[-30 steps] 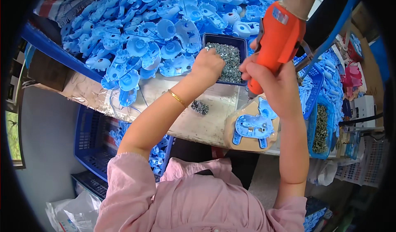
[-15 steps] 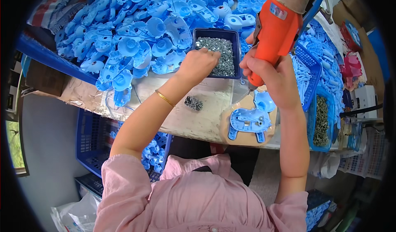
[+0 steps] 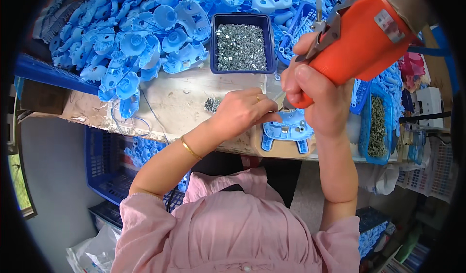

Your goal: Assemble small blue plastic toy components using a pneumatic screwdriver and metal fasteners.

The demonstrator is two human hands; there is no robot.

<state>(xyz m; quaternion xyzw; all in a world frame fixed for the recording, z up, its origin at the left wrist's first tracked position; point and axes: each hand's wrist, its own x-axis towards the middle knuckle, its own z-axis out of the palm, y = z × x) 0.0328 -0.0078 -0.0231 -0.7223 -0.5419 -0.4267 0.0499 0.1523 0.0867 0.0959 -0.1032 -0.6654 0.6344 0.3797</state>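
Left hand shifted, at blue shell

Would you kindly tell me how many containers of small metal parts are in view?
2: a dark blue tray beyond the left hand, and a light blue tray to the right of the right hand. Others may be hidden.
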